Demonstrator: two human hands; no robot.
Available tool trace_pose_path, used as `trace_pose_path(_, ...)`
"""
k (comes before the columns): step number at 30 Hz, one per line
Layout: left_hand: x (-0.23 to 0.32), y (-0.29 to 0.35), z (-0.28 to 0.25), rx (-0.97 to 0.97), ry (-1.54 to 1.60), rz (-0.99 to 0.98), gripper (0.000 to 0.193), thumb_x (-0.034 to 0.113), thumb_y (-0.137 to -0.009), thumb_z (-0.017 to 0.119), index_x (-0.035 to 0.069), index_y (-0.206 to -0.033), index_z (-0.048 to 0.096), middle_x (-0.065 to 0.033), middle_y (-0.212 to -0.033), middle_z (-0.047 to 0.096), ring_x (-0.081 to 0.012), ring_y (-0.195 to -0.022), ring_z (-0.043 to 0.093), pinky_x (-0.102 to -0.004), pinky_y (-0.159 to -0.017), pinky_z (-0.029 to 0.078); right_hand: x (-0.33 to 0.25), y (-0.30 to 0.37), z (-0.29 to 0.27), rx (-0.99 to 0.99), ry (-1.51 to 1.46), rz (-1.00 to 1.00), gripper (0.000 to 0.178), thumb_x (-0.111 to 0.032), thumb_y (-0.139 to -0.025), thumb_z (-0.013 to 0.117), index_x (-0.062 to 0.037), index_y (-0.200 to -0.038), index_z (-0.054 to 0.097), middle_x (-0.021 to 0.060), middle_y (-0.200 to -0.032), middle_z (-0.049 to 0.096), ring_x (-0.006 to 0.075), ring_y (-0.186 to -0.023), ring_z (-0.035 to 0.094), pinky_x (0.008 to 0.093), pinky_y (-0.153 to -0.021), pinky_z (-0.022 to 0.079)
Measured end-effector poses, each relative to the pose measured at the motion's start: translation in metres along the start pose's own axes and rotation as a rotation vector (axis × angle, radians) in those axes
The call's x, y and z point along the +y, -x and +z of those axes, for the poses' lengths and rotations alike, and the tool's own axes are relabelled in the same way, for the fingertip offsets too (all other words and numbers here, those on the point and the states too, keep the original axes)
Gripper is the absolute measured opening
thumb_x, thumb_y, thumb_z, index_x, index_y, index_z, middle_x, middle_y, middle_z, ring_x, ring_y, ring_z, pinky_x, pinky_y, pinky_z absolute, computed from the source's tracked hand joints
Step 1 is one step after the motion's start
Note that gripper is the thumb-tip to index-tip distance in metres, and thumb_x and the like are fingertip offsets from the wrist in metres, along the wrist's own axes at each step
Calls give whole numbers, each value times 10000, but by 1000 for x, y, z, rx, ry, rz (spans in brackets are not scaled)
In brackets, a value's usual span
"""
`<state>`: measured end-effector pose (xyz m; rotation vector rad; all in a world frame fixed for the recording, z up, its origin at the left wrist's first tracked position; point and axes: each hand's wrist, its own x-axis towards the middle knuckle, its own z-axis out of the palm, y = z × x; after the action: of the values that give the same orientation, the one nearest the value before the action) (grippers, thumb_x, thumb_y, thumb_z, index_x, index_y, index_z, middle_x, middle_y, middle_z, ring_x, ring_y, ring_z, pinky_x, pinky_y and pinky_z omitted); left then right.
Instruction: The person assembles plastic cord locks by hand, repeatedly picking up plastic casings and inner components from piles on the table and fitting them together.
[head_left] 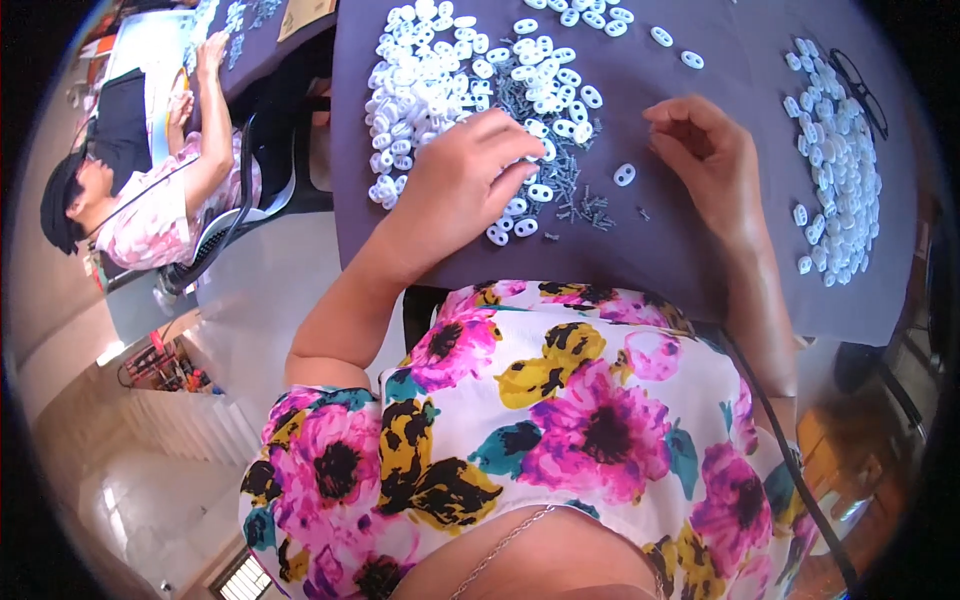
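Note:
Over the pile of small white oval plastic pieces [405, 110], each with two holes, my left hand [470, 170] is bent in a pinch. A white oval piece [548, 149] shows at its fingertips. Small grey screws [575, 190] lie heaped beside and partly under the white pieces. To the right, my right hand [710, 160] hovers with curled fingers, thumb and fingertips drawn close together; anything between them is too small to make out. One loose oval piece [624, 175] rests between my two hands, and a single screw [643, 213] is near it.
At the table's right side is another pile of white pieces [840, 170], with black-framed glasses [862, 92] beside it. More oval pieces [590, 14] lie at the far edge. On the left, a seated person [150, 200] in a cap works at another table.

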<state>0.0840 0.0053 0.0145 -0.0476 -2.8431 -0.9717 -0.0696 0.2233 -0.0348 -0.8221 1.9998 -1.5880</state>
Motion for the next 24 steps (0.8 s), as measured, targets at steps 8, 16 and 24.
trace_pose_path(8, -66, -26, -36, 220, -379, -196, 214, 154, -795, 672, 55, -984, 651, -134, -981, 612, -336, -916, 606, -411, -814, 480, -3, 3, -1, 1, -122, 119, 128, -9, -894, 585, 29, -1005, 635, 27, -863, 630, 95, -762, 597, 240, -704, 500)
trace_pose_path(16, -104, -62, -48, 130, -314, -297, 220, 131, -787, 664, 50, -991, 644, -130, -924, 631, -320, -877, 625, -404, -775, 493, -6, 4, 0, 1, -95, 146, 134, 15, -882, 582, 18, -1011, 621, 21, -818, 602, 82, -730, 578, 222, -659, 471)
trace_pose_path(24, -103, -78, -60, 276, -81, -229, 195, 115, -784, 685, 35, -958, 651, -143, -960, 633, -300, -831, 639, -368, -756, 505, -8, 2, 2, 40, -164, 117, 131, 30, -882, 586, 19, -1008, 619, 33, -881, 622, 92, -759, 599, 230, -668, 493)
